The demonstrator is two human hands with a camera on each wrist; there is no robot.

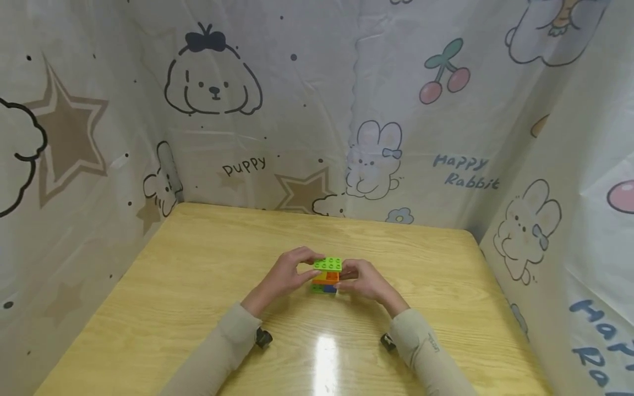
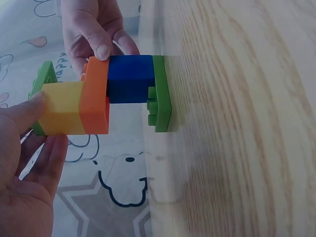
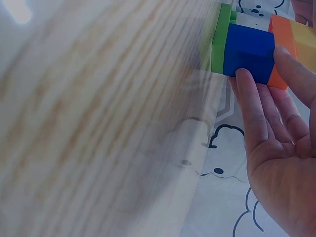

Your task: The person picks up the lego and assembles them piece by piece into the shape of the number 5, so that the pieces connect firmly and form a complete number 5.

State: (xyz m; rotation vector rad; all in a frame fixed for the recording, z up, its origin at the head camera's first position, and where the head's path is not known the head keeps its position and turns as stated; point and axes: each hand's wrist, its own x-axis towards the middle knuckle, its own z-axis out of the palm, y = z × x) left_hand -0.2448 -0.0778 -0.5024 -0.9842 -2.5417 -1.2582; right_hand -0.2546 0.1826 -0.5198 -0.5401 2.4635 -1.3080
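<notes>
A small stack of toy building bricks stands upright on the table. Its bottom is a green plate [image 2: 162, 98], carrying a blue brick [image 2: 131, 79] at the right end. Above lies an orange brick [image 2: 96, 96], then a yellow brick [image 2: 63, 111] on the left side, and another green plate [image 1: 328, 264] on top. My left hand [image 1: 287, 269] holds the yellow brick from the left between thumb and fingers, close under the top plate. From the right, my right hand [image 1: 365, 281] grips the stack, its thumb on the orange brick and its index finger against the blue brick.
The wooden table [image 1: 238, 242] has a patterned cloth [image 1: 307, 110] hanging behind it and at both sides. Dark wrist devices, such as the left one [image 1: 264, 337], sit beneath the sleeves. Light reflects off the tabletop near the front.
</notes>
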